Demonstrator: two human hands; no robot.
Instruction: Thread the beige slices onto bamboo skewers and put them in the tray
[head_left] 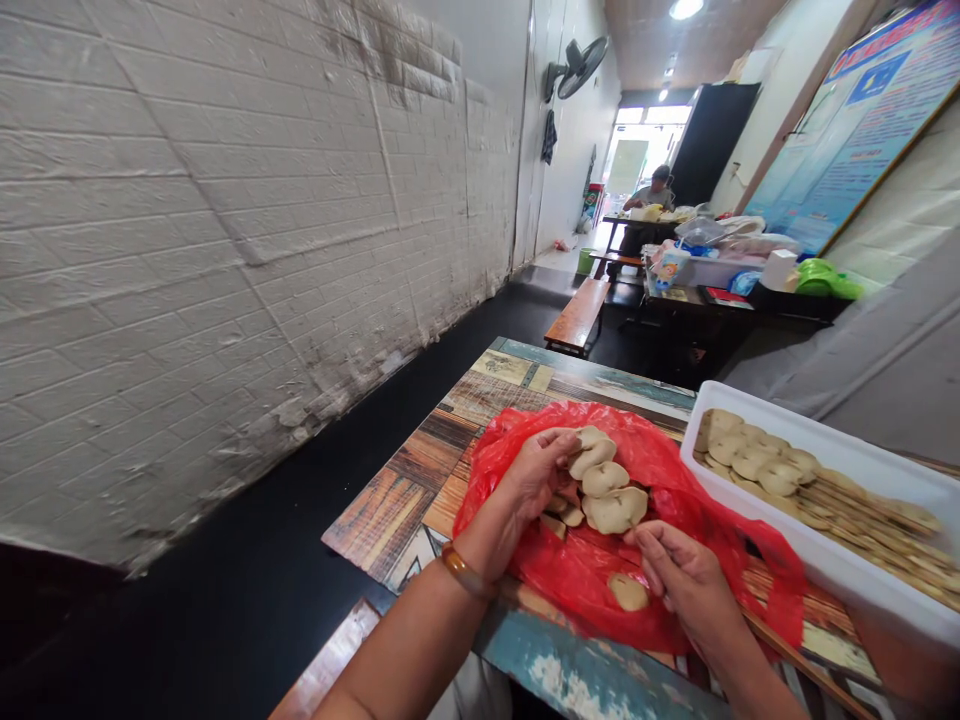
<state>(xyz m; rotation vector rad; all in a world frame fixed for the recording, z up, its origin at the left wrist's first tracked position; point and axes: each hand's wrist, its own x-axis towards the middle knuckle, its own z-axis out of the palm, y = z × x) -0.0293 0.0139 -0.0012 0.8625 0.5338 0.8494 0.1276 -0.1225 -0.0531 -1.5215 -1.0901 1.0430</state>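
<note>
A row of round, flat beige slices (606, 480) lies overlapped end to end over an open red plastic bag (660, 455). My left hand (536, 470), with an amber bangle on its wrist, pinches the far end of that row between thumb and fingers. At the near end, the closed fingertips of my right hand (675, 565) meet the edge of the lowest slice. Whether a thin skewer sits in those fingers is too small to tell. One loose slice (628, 591) rests on the bag beside my right hand, and more slices show partly beneath the row.
On the right stands a white plastic tub (697, 400) with stacked rows of similar slices. The patterned wooden table (390, 480) carries everything. Beyond are a bench (579, 312), a cluttered table (682, 295) and a seated person (658, 190). A white brick-patterned wall (262, 200) runs along the left.
</note>
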